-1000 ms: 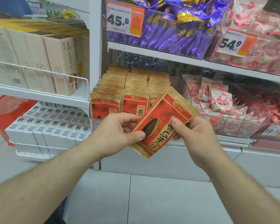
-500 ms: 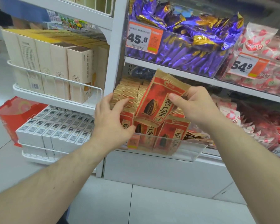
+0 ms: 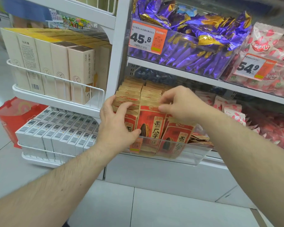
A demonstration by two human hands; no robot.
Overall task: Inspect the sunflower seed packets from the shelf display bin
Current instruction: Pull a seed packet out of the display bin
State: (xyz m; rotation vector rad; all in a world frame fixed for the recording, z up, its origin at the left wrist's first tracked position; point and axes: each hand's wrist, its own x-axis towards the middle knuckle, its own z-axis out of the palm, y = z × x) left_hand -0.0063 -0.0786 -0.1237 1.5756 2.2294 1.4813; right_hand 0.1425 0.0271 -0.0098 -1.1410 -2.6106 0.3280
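Item: sunflower seed packets (image 3: 148, 128), red and gold, standing in upright rows in a clear display bin (image 3: 195, 157) on the lower shelf (image 3: 203, 79).

Right hand (image 3: 179, 104): thumb and forefinger pinch the gold top edge of the front middle packet, which stands in the bin at the head of its row.

Left hand (image 3: 116, 126): fingers curled over the tops of the left row, thumb against the front packet's face; it appears to grip or steady that row, though the view does not show whether any one packet is pinched out.

Loose packets (image 3: 198, 138): a few lie flat in the bin's right part, beside the upright rows.

Neighbours: purple-wrapped sweets (image 3: 195, 51) in the bin above, price tag (image 3: 147, 38) on its front; pink-and-white packs (image 3: 228, 110) to the right; cream boxes (image 3: 79, 71) on the wire rack to the left.

Step in hand, as judged: handling one packet at the bin, either seating it or drawing it out.

Next move calls for: a firm pinch on the top seam and a straight lift, with the left hand holding back the neighbouring row so it does not tip.
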